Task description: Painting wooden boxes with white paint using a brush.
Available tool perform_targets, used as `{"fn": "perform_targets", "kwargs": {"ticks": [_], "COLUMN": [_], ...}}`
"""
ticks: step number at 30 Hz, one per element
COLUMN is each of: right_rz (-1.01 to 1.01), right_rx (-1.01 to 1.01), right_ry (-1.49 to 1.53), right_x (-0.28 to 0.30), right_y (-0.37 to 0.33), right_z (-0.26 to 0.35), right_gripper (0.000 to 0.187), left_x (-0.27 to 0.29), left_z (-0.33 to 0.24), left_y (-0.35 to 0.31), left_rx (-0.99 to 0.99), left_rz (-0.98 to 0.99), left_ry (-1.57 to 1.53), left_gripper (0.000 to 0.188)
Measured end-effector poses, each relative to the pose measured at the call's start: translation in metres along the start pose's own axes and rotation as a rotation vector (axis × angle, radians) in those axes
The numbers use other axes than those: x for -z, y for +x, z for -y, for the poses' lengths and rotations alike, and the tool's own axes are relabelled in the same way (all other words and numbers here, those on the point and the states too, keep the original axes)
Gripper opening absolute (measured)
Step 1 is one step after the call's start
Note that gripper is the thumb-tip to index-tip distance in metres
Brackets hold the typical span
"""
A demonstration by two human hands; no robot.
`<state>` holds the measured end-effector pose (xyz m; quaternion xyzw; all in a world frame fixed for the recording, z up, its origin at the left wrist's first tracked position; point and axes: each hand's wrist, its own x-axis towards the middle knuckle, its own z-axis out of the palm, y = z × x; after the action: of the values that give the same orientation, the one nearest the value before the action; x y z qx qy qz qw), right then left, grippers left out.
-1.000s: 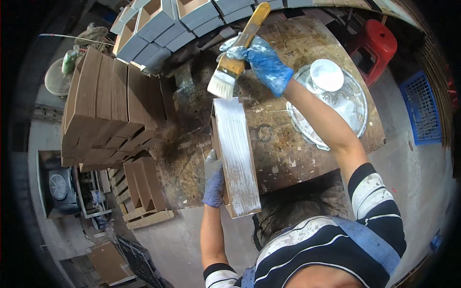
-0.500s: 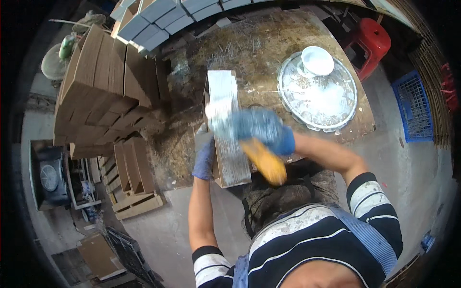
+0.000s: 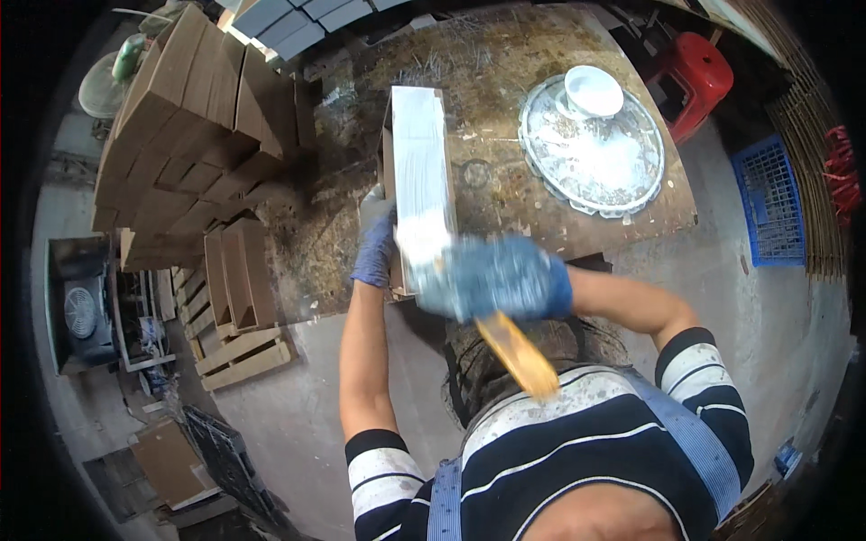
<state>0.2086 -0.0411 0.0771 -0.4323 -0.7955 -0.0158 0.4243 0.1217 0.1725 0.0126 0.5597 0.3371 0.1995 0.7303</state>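
Observation:
A long, narrow brown box point(image 3: 420, 158) stands on the worktable in front of me, its upturned face coated in wet-looking white paint. My left hand point(image 3: 375, 236), in a grey and purple glove, grips the box's left side; part of its fingers is hidden. My right hand point(image 3: 492, 279), in a blue glove, is closed round a brush with a yellow handle point(image 3: 519, 356). The handle sticks out toward me, while the brush head is blurred and mostly covered at the near part of the white face.
On the worktable's point(image 3: 492, 99) right lies a round, paint-smeared tray point(image 3: 591, 171) bearing a white bowl point(image 3: 594, 92). Stacked brown boxes point(image 3: 180, 117) rise at the left, white-faced ones point(image 3: 293, 32) behind. A red stool point(image 3: 699, 77) and blue crate point(image 3: 771, 203) stand beyond the right edge.
My right hand has drawn the brush toward me along the box to its near end. The far part of the white face is now uncovered and looks more evenly coated.

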Motion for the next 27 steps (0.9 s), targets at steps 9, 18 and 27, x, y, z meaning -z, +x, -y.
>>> {"fn": "perform_targets", "kwargs": {"ticks": [9, 18, 27], "right_rz": [-0.077, 0.153, 0.081], "right_rx": [-0.158, -0.304, -0.076], "right_ry": [0.071, 0.213, -0.11], "right_x": [0.018, 0.02, 0.018], "right_y": [0.011, 0.012, 0.008], "right_z": [-0.008, 0.016, 0.045], "right_gripper": [0.034, 0.037, 0.037], "left_x": [0.007, 0.021, 0.02], "left_z": [0.016, 0.025, 0.013], "left_y": [0.014, 0.006, 0.009], "left_rx": [-0.021, 0.155, 0.038], "left_rz": [0.02, 0.054, 0.041], "left_ry": [0.078, -0.097, 0.113], "left_gripper": [0.024, 0.03, 0.028]}}
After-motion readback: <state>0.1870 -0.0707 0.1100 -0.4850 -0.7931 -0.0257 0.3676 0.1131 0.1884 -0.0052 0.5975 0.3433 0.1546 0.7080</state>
